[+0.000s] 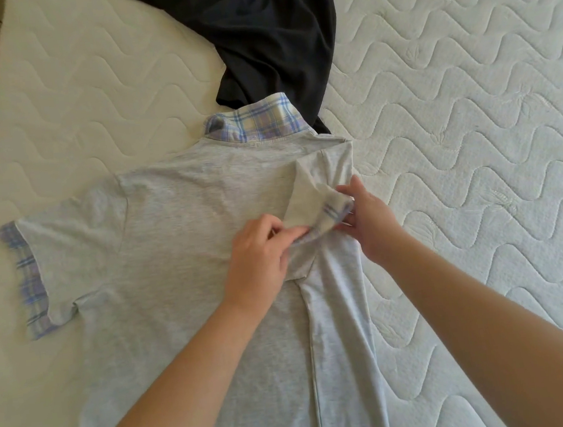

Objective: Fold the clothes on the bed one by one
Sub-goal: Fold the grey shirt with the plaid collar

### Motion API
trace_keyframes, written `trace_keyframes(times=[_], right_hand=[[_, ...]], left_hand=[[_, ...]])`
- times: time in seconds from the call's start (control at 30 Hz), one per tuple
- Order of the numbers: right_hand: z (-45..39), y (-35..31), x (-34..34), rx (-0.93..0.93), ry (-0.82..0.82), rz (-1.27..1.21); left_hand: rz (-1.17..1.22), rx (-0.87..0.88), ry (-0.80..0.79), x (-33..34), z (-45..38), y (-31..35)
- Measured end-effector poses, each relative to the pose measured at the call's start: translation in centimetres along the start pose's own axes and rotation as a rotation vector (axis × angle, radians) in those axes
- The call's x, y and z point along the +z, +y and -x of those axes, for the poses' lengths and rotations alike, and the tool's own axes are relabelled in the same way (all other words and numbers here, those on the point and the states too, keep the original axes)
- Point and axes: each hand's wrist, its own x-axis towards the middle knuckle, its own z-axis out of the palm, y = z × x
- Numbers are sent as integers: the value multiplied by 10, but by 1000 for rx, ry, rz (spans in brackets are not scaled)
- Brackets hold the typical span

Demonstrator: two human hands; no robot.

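No readable text, label, brand, number or sign is showing anywhere in the view.
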Motion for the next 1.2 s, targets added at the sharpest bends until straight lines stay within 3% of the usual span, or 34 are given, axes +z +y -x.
trace_keyframes(times=[0.17,0.3,0.4,0.53,0.67,0.73,0.83,0.9,1.0,1.1,1.2], right_hand=[[2,-3,-4,7,-16,288],[0,7,-8,-122,142,626],[0,14,-8,-123,97,725],[-2,22,-8,-120,27,831],[0,25,-6,-108,46,631],[1,26,-6,-127,55,794],[6,25,-3,-142,56,1229],[8,22,-2,-180,136,1412],[11,17,-2,-425,260,1282],[7,15,1,-812,273,1153],[-6,15,10,-941,195,1316]], left_hand=[[-105,109,-151,3,19,5],[-58,-230,-195,9,33,4],[189,-538,-217,17,36,8],[179,-657,-156,19,40,6],[172,-643,-108,12,48,-5],[114,-596,-122,8,55,-9],[-80,-513,-112,4,65,-13],[-149,-492,-46,2,65,-11],[-111,-363,24,7,49,-3],[-170,-177,-142,23,25,1],[-352,-73,-378,42,14,1]])
